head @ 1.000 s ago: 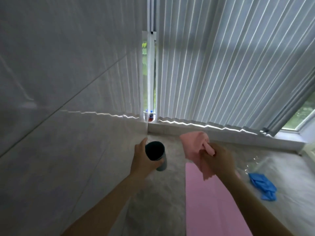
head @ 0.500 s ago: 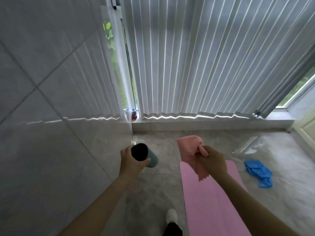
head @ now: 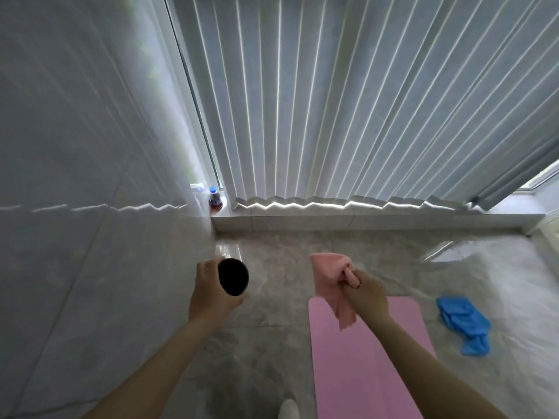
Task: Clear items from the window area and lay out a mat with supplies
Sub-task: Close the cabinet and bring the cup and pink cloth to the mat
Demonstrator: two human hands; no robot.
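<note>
Just left of the frame's centre, the left hand curls around a dark cup, fingers wrapped on its left side and thumb below, the black mouth of the cup turned toward the camera. Right of centre, the right hand grips a bunched pink towel; the cloth bulges above the closed fingers and a loose end hangs below the fist, over the top edge of the pink mat. The mat lies flat on the marbled floor and runs from mid-frame down to the bottom edge, partly covered by the right forearm. To its right, apart from it, a crumpled blue cloth or glove pile rests on the floor. Above the hands a low window ledge crosses the frame, with grey vertical blinds hanging to it. At the ledge's left end, against the tiled wall, stands 1 small bottle with a blue cap. A pale shoe tip shows at the bottom edge.
</note>
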